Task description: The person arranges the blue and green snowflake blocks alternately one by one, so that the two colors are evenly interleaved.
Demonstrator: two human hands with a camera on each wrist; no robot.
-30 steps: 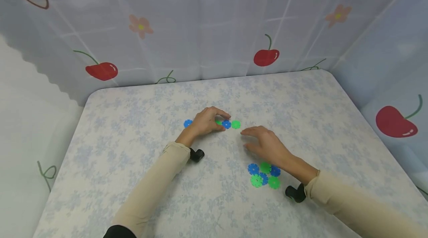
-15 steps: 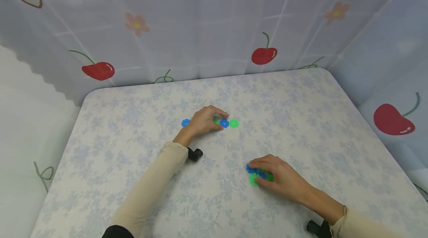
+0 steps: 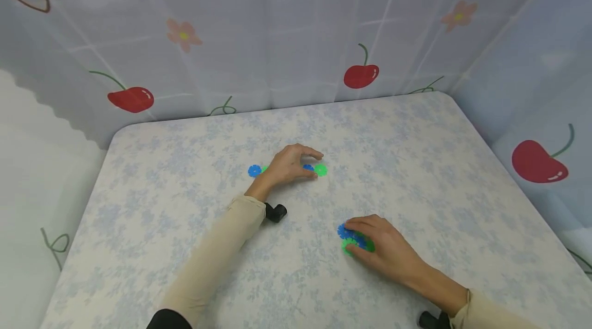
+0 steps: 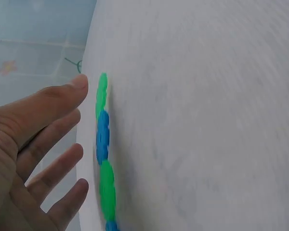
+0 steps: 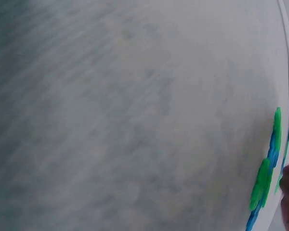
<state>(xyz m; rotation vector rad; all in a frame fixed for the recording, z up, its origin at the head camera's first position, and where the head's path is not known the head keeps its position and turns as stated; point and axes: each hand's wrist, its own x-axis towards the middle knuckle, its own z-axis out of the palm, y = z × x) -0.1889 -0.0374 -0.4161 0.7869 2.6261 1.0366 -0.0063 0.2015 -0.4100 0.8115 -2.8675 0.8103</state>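
Snowflake discs (image 3: 353,239) mostly hidden under right hand (image 3: 384,249); grasp unclear. Left hand (image 3: 289,164), fingers relaxed, covers mid-row of discs (image 4: 102,139).

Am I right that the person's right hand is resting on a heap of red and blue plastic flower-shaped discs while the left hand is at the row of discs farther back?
Not quite: the heap of plastic flower-shaped discs under the right hand is green and blue, not red and blue, as the head view shows. The rest holds: the left hand is at the row of green and blue discs farther back on the floral tablecloth.
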